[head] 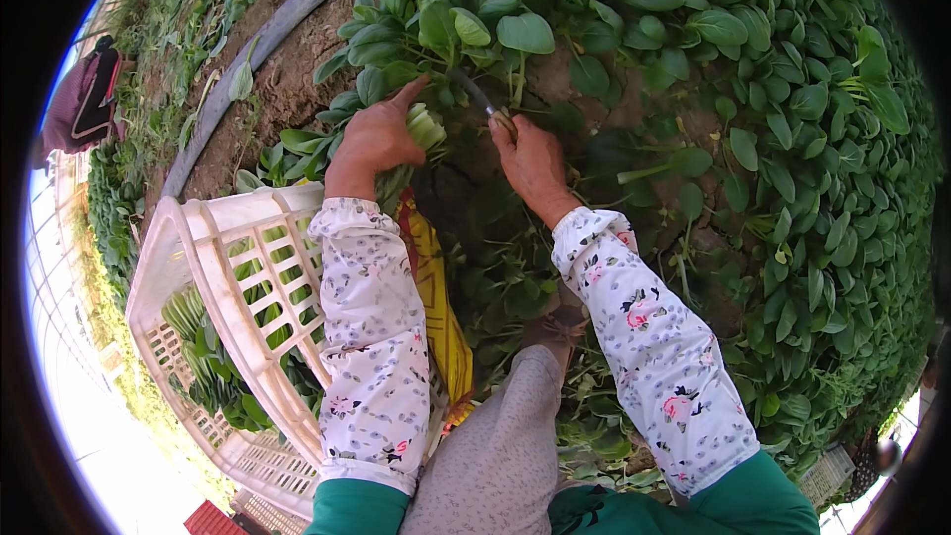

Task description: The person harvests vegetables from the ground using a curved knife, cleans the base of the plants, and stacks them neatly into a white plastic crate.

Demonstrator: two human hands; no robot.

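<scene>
My left hand (377, 135) holds a bunch of cut leafy greens (425, 128), their pale stem ends facing right; its index finger points up towards a rooted plant. In my right hand (529, 160) is the handle of a small curved blade, probably a sickle (475, 93), whose tip lies at the base of leafy green plants (446, 26) growing at the top centre. The tip is partly hidden by leaves. A white plastic crate (223, 238) stands tilted left of my left forearm, with bundled greens (215, 364) inside.
A grey hose (267, 37) curves over bare soil at the upper left. A yellow printed bag (438, 297) lies beside my left forearm. Dense greens (825, 186) grow at the right. Another person (82, 100) is at the far left. Another crate (826, 475) stands at the lower right.
</scene>
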